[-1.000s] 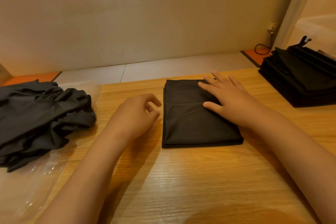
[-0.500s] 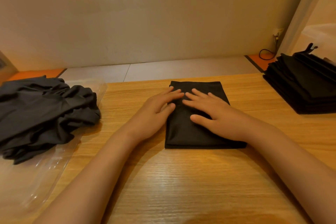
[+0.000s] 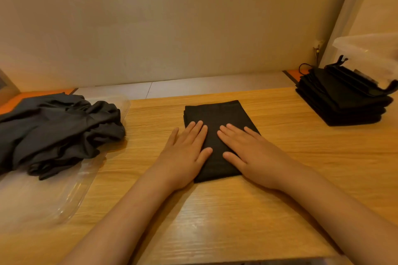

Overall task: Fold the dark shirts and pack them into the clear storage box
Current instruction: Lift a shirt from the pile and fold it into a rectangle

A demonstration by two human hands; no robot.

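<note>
At the centre of the wooden table (image 3: 215, 221), one folded dark shirt (image 3: 215, 114) is laid flat as a compact rectangle, its long sides running away from the person. Both hands are placed on its near half. The left hand (image 3: 185, 157) is spread flat, fingers straight and close together, and rests across the shirt's left edge; its outermost finger is seen on the bare wood just beside the cloth. The right hand (image 3: 252, 157) is likewise held flat with fingers straight and slightly fanned, and covers the near right corner. Nothing is gripped or pinched by either hand. The two thumbs lie near each other on the cloth but apart.

To the left, a heap of unfolded dark shirts (image 3: 58, 131) is piled loosely on a clear plastic piece (image 3: 53, 196), which projects over the table's left edge; whether it is a lid or a tray cannot be told. On the far right corner of the table, a stack of folded dark shirts (image 3: 342, 101) is observed, squared up and well apart from the hands. Behind and above that stack, part of the clear storage box (image 3: 370, 49) is visible at the frame's right edge. No shirt can be made out inside it. A black cable (image 3: 303, 66) is noted by the wall behind the stack.
</note>
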